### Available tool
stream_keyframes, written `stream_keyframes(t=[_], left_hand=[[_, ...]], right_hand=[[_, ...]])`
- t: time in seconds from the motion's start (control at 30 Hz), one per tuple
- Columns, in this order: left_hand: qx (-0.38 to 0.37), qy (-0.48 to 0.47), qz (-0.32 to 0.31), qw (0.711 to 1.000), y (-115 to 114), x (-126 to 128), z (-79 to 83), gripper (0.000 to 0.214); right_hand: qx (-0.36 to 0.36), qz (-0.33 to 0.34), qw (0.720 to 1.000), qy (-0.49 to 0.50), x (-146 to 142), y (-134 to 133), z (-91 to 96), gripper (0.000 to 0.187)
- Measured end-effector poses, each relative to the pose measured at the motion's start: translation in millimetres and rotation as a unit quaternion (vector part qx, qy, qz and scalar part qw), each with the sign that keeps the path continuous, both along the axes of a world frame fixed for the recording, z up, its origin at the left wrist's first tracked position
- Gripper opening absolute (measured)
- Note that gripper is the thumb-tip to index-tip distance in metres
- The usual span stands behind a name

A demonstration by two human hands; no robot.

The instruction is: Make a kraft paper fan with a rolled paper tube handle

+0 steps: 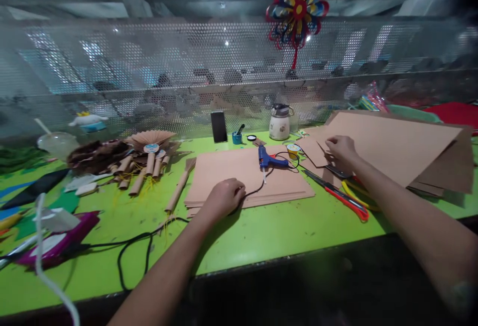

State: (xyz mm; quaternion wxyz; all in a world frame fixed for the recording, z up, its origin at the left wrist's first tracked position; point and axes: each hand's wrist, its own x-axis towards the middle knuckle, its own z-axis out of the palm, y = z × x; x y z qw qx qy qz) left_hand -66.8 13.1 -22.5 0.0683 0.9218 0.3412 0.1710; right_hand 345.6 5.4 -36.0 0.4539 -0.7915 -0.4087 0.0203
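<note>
My left hand [225, 197] is curled at the front of a stack of brown paper sheets [220, 166], its fingers closed on the black cord [255, 190] of a glue gun. That blue glue gun [272, 160] stands on the stack, its nozzle up and a clear glue stick poking out below. Over on the right, my right hand [342, 149] has its fingers pinched together beside a small brown paper piece [312, 152] and the left edge of large brown sheets [392, 139]. Whatever lies between those fingertips is too small to make out.
Red-handled scissors [347, 202] and yellow-handled scissors [356, 194] lie below my right hand. A brown paper tube [179, 186] rests left of the stack, near several paper fans [151, 142]. Behind stand a phone [219, 127], a blue pot [237, 138] and a jug [280, 124].
</note>
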Motion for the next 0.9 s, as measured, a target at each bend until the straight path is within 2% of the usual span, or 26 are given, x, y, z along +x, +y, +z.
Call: stream_keyframes(t=[0.1, 0.2, 0.3, 0.4, 0.5, 0.6, 0.73, 0.8, 0.9], left_hand=[[0.0, 0.002, -0.008, 1.0, 1.3, 0.4, -0.4, 0.03], [-0.008, -0.002, -0.011, 1.0, 4.4, 0.8, -1.3, 0.032], [-0.017, 0.004, -0.013, 1.0, 8.8, 0.8, -2.2, 0.035], [-0.023, 0.003, -0.013, 1.0, 11.4, 0.4, -2.0, 0.036], [-0.028, 0.005, -0.016, 0.999, 11.4, 0.0, -0.6, 0.037], [-0.033, 0.015, -0.016, 0.999, 10.9, 0.0, 0.7, 0.038], [-0.035, 0.025, -0.014, 0.999, 11.8, -0.4, 0.2, 0.039], [-0.039, 0.023, -0.017, 0.999, 13.1, -1.1, -1.1, 0.039], [-0.046, 0.018, -0.03, 0.998, 15.7, -2.1, -3.6, 0.04]], right_hand=[[-0.029, -0.016, 0.999, -0.029, 12.3, -7.1, 3.7, 0.025], [-0.057, -0.058, 0.993, -0.083, 36.2, -18.0, 17.5, 0.018], [-0.086, -0.1, 0.983, -0.124, 62.0, -33.6, 32.3, 0.015], [-0.115, -0.12, 0.976, -0.143, 79.8, -52.6, 38.3, 0.017], [-0.146, -0.114, 0.971, -0.149, 86.6, -67.5, 34.6, 0.018], [-0.175, -0.077, 0.97, -0.151, 84.6, -73.4, 25.9, 0.017], [-0.18, -0.044, 0.971, -0.153, 78.4, -78.2, 14.0, 0.017], [-0.176, -0.064, 0.971, -0.148, 79.9, -86.7, 9.6, 0.017], [-0.161, -0.144, 0.968, -0.129, 90.7, -112.0, 6.1, 0.017]])
